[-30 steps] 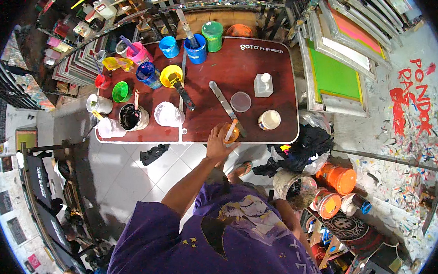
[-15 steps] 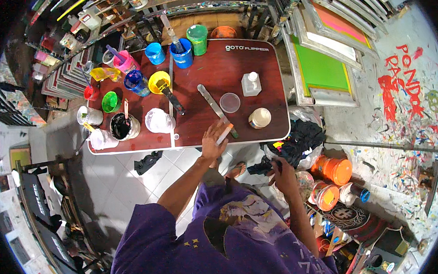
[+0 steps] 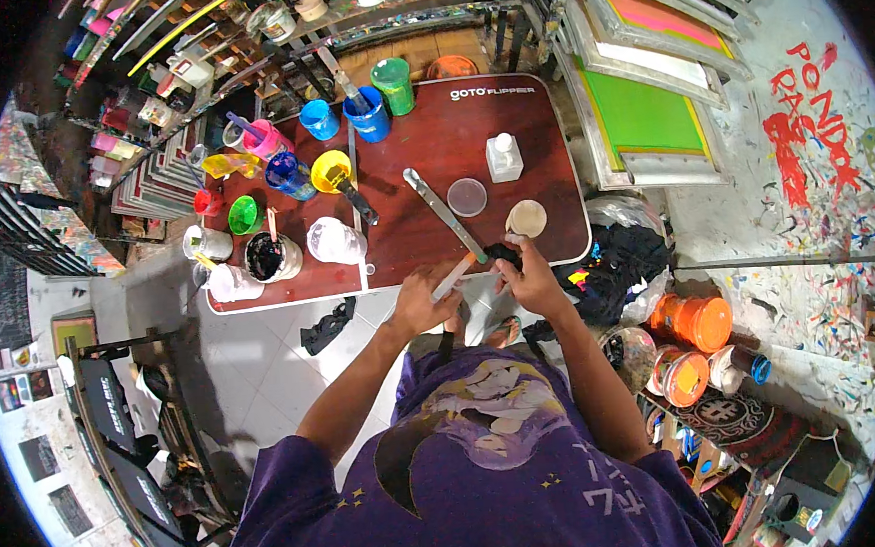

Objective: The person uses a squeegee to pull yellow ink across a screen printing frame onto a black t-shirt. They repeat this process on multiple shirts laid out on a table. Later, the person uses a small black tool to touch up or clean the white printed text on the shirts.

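My left hand (image 3: pixel 421 303) is closed around a pale, translucent stick (image 3: pixel 452 279) with an orange section near its far end. Its exact kind is unclear. A bunched black cloth (image 3: pixel 502 254) is pinched in my right hand (image 3: pixel 532 286), close to that orange end; whether they touch I cannot tell. Both hands are at the near edge of the dark red table (image 3: pixel 408 125). Just beyond them a long, narrow metal blade-like tool (image 3: pixel 435 203) with a green end lies slantwise. Near my right hand are a cream-topped round tub (image 3: pixel 526 218) and a clear round lid (image 3: pixel 467 197).
A clear square bottle (image 3: pixel 504 159) stands farther back. Several paint pots occupy the left, including a yellow cup (image 3: pixel 331 170) with a dark-handled tool and a black paint tub (image 3: pixel 274 256). Framed screens (image 3: pixel 643 110) lean at right. Orange buckets (image 3: pixel 696 323) and dark cloths (image 3: pixel 613 273) lie below.
My right hand has come up from the lower right to the table edge with the black cloth, beside the stick. My left hand keeps the stick. The view has shifted slightly.
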Motion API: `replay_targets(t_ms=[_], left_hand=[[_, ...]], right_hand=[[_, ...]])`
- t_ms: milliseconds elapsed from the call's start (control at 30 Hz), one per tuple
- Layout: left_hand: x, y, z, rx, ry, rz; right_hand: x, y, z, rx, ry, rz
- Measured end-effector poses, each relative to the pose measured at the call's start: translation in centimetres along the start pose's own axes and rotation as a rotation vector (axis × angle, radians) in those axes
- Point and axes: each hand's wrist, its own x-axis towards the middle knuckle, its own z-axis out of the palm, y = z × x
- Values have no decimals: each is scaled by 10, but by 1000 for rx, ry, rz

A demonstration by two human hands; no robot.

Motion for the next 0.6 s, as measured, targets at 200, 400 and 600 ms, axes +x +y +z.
replay_targets(t_ms=[200, 400, 600], left_hand=[[9, 20, -11, 178, -86, 126], [15, 28, -12, 80, -197, 7], [15, 22, -7, 157, -210, 1]], right_hand=[[22, 67, -11, -840, 154, -852], [19, 78, -18, -946, 157, -787], [6, 19, -14, -231, -16, 1]])
